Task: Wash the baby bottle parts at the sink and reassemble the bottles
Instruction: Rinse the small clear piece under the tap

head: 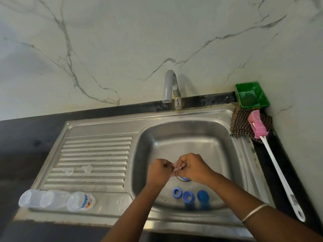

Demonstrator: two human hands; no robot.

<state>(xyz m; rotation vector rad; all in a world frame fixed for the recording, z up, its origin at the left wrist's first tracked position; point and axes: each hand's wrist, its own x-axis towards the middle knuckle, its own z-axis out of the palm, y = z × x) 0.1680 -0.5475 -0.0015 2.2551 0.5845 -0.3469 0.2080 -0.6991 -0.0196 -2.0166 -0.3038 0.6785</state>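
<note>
1. Stainless steel sink [232,154]: left hand [158,169] and right hand [192,167] meet over its bowl, both pinching one small clear teat [175,167].
2. Blue rings [187,196] lie in the bowl's near part.
3. Clear bottles [56,200] lie left of the bowl on the sink's near-left edge; one carries a coloured print, wording unreadable.
4. Pink brush [257,125] lies right of the sink.

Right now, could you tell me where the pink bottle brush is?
The pink bottle brush lies on the counter right of the sink, its head on the checked cloth just below the green tray.
</note>
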